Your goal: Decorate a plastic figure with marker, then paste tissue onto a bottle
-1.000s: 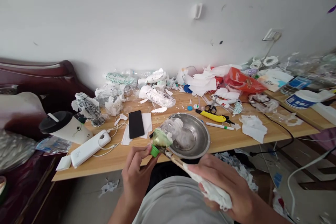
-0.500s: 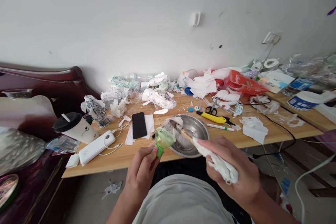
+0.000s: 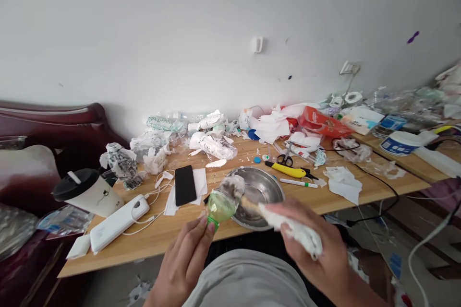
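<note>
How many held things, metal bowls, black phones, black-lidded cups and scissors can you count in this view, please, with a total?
Held things: 2, the green plastic piece in the left hand and the white-wrapped tool in the right hand
Metal bowl: 1
Black phone: 1
Black-lidded cup: 1
Scissors: 1 pair
Total: 6

Left hand [image 3: 187,256]: fingers pointing forward, tips closed in a pinch, forearm in from bottom left. Right hand [image 3: 313,237]: well apart from it, slightly blurred, fingers curled in a firm grip, forearm in from bottom right. Torso [image 3: 252,280] between.
</note>
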Tool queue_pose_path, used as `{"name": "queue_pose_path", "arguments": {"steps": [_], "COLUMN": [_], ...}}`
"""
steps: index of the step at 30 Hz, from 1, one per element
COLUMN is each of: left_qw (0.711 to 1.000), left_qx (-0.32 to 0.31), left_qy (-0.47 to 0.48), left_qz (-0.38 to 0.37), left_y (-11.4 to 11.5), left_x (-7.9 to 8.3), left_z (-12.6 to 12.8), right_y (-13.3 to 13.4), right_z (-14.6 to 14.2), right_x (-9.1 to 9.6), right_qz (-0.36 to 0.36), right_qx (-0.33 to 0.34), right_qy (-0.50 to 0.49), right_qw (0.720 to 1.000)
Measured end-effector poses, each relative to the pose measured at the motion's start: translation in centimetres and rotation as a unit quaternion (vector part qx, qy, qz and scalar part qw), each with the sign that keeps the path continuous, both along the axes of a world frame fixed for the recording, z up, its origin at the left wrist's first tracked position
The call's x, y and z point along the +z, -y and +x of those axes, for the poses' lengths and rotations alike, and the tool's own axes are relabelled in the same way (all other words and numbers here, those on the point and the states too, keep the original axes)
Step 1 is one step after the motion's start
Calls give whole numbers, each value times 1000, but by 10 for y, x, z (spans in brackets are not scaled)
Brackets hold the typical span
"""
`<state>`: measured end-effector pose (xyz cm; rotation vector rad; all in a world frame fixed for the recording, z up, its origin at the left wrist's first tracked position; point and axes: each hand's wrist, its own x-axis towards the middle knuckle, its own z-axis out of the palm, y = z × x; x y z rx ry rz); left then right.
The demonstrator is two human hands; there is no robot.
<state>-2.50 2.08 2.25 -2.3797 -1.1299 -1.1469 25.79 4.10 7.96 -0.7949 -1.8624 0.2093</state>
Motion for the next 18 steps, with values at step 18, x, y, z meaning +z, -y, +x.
{"name": "queue_pose_path", "arguments": {"steps": [18], "left_qw": [976], "left_qx": [-40], "left_qy": [-180], "left_qz": [113], "left_y": [-8], "left_x": [34], "left_z": [6], "right_y": [10], "right_z": [1], "right_x": [5], "right_qz": [-33], "right_qx": [54], "right_qy": [0], "right_qw": [998]}}
